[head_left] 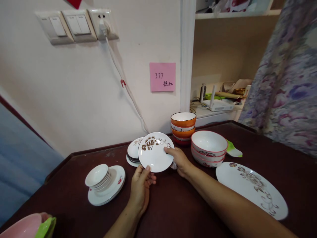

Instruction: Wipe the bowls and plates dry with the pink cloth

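A white plate (155, 157) with a dark rim and brown flowers is tilted up towards me above the table. My right hand (182, 161) grips its right side, the thumb on its face and the other fingers hidden behind. A bit of pale, cloth-like material shows under that hand; I cannot make out what it is. At the lower rim, my left hand (141, 185) pinches the plate, its thumb in front. Just behind the held plate is a stack of similar plates (133, 150), partly covered by it.
Small white bowls (97, 175) sit on white plates (115, 185) at left. Orange bowls (183, 122) and red-rimmed bowls (209, 145) are stacked at right, near a green dish (232, 149). An oval platter (247, 188) lies by my right forearm. A pink bowl (23, 228) stands front left.
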{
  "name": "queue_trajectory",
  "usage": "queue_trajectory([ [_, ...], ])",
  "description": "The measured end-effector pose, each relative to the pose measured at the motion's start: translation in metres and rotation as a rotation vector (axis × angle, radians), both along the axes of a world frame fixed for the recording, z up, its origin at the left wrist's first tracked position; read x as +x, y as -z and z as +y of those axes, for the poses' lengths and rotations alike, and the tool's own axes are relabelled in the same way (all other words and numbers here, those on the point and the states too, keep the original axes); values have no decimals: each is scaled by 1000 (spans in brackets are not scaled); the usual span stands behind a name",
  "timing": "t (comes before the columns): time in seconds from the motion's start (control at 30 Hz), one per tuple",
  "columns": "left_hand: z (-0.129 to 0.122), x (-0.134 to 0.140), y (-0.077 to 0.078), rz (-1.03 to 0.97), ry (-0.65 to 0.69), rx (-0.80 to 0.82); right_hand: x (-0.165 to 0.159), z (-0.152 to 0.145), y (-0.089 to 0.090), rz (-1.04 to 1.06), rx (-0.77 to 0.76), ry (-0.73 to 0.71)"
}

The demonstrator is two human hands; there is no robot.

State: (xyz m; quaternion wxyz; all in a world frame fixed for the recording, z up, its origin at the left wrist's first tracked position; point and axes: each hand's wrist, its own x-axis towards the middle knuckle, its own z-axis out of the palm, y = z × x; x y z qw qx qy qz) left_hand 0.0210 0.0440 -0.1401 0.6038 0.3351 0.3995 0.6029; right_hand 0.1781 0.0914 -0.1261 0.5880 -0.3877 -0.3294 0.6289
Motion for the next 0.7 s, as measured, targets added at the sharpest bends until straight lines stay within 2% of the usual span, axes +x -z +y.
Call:
queue_trajectory([
  [0.2, -4, 0, -2, 75, 101, -83, 1, -5, -10, -24, 32, -177],
  [0.33, -7, 1, -4, 73, 137, -75, -4, -16, -26, 124, 96, -267],
  [0.4, -8, 1, -3, 82, 159, -55, -8, -24, -29, 186, 81, -359],
  [0.57, -12, 2, 2, 131, 195, -25, -17, -36, -11, 196, 16, -689],
  [0.63, -13, 3, 3, 126, 177, -22, -18, -34, -5, 229, 40, -745],
  [0.7, -11, 4, 2, 119, 148, -15, -18, -30, -6, 268, 64, -711],
])
